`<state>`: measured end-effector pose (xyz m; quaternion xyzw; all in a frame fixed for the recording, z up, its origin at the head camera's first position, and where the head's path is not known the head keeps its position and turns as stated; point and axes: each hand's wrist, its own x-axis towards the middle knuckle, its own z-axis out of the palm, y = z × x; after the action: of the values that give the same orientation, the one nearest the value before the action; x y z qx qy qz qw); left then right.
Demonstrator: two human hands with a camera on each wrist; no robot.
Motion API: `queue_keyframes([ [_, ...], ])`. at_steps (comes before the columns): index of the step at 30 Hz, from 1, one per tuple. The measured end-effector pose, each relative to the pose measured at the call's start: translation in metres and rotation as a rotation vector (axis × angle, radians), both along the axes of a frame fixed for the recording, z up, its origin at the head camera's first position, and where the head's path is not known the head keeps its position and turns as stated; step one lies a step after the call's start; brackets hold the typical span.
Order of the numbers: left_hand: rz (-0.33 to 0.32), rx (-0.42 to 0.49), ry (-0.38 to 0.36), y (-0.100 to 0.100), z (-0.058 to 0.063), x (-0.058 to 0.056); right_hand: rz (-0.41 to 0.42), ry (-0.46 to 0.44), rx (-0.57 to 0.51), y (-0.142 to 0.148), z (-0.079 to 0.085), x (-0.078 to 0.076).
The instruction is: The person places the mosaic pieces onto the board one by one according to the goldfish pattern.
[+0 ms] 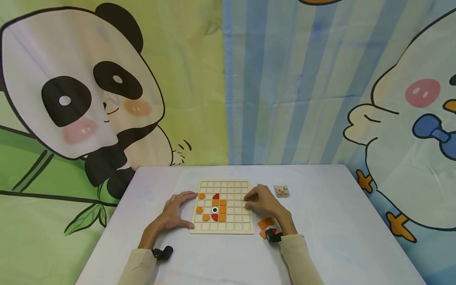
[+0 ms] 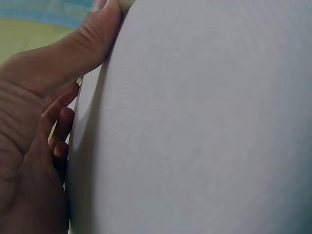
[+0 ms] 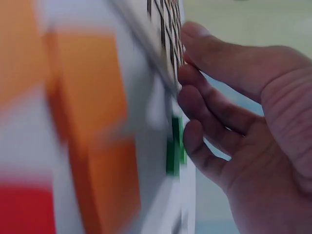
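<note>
A pale wooden grid board (image 1: 235,225) lies on the white table. Set in its squares are orange squares (image 1: 222,210), orange discs (image 1: 201,196), red quarter-round tiles (image 1: 215,196) and a white eye tile (image 1: 215,210) with a black centre. My left hand (image 1: 172,211) spreads thumb and fingers along the board's left edge, the thumb at the near corner. Over the right edge, my right hand (image 1: 265,201) has its fingertips on the board, thumb and forefinger slightly apart. No tile shows between them.
Loose orange tiles (image 1: 265,223) and a red one (image 1: 273,230) lie by my right wrist. Green pieces (image 3: 173,156) stand beyond the right fingers. A small patterned card (image 1: 282,191) lies at the right. Behind the table hangs a cartoon-printed curtain (image 1: 278,79).
</note>
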<state>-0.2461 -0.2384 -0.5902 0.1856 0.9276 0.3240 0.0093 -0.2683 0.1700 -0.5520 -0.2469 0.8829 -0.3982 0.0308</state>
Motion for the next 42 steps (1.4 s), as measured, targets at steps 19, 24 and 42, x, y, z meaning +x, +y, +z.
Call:
queue_keyframes([
  [19,0.016,-0.002,-0.036,0.0,0.001,-0.004,0.014,-0.164,0.074,0.071,0.011,0.028],
  [24,0.016,-0.01,-0.033,0.0,0.001,-0.003,-0.008,-0.125,0.086,0.072,0.006,0.033],
  [42,0.015,-0.01,-0.026,0.002,0.0,-0.001,-0.079,-0.038,0.114,0.075,-0.001,0.038],
])
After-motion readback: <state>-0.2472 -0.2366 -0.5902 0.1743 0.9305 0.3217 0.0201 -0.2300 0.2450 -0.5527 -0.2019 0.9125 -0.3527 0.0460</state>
